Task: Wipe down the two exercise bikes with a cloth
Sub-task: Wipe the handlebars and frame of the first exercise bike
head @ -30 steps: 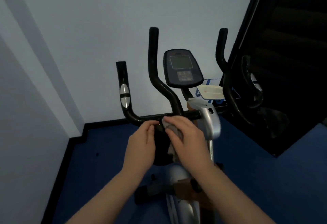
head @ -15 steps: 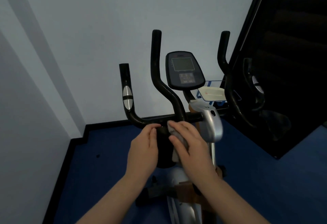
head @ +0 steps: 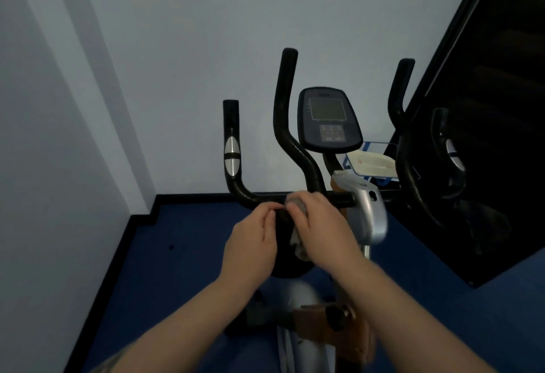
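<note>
A person stands over an exercise bike [head: 365, 216], both bare forearms reaching forward to its black handlebar [head: 265, 197]. Taking that crossbar as the landmark: a small grey cloth [head: 298, 206] is bunched against the bar near its middle, just left of the silver column. The cloth looks light, soft and limp, so it is best held wadded in the palm and pressed on. The bar looks rigid, probably slightly grippy. The right hand [head: 321, 225] lies over the cloth, fingers curled around it, wrist angled down from the lower right. The left hand [head: 250, 240] sits just left of the cloth, its fingers [head: 269, 210] bent toward the bar; whether they pinch anything cannot be told. A console screen [head: 328, 119] rises above the bar.
</note>
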A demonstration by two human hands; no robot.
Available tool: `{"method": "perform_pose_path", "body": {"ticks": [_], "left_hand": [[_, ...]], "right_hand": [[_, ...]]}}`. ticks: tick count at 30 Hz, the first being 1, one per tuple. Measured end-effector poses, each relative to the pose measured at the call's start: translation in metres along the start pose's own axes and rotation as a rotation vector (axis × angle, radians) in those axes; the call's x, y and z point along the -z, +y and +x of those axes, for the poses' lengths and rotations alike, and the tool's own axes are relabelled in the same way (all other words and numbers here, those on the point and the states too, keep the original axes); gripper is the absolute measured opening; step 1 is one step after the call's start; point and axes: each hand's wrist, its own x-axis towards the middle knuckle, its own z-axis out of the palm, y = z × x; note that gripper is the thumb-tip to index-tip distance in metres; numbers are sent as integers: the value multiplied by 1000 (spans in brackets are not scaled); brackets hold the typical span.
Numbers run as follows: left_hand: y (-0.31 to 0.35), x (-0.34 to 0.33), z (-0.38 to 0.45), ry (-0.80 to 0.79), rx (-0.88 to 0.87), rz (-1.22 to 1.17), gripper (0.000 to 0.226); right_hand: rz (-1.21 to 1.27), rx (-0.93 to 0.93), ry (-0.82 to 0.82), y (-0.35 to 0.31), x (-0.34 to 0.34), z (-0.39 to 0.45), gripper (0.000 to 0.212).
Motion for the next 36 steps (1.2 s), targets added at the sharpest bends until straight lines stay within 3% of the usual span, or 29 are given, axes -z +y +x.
{"method": "perform_pose_path", "body": {"ticks": [2, 6, 8, 11, 15, 17, 20, 22, 25, 27, 29, 32, 33, 36], "left_hand": [[-1, 0, 1, 12, -2, -4, 27], [-1, 1, -2, 14, -11, -18, 27], [-1, 1, -2, 3, -15, -5, 28], [-1, 1, 0, 6, -32, 6, 27], [-2, 0, -1, 26, -15, -33, 29], [-1, 2, -2, 22, -11, -31, 30], [-2, 2, 0, 5, -25, 6, 29], [-3, 1, 0, 18, -22, -10, 27], [-4, 0, 0, 37, -14, -36, 27], [-4, 0, -2, 30, -23, -35, 27], [-3, 0, -1, 20, -33, -21, 27], [-3, 0, 0, 38, -32, -17, 27], [-3, 0, 0, 46, -27, -24, 27], [-4, 0, -1, 53, -8, -45, 27]], "right_hand": [[75, -25, 24, -2, -2, 4, 27], [172, 30, 270, -2, -21, -43, 38], [118, 46, 227, 3, -15, -31, 36], [21, -2, 34, 4, 0, 1, 27], [229, 12, 280, 0, -21, -38, 35], [271, 38, 293, 3, -22, -49, 35], [93, -50, 79, 7, -3, -10, 27], [114, -112, 9, 7, 0, 3, 28], [251, -94, 271, -5, -22, -37, 30], [267, -48, 337, -8, -24, -59, 38], [61, -7, 253, 0, -15, -37, 36], [-107, -97, -36, 1, 5, 8, 30], [-82, -95, -39, 1, 2, 9, 29], [143, -74, 173, -5, -12, -30, 28]]}}
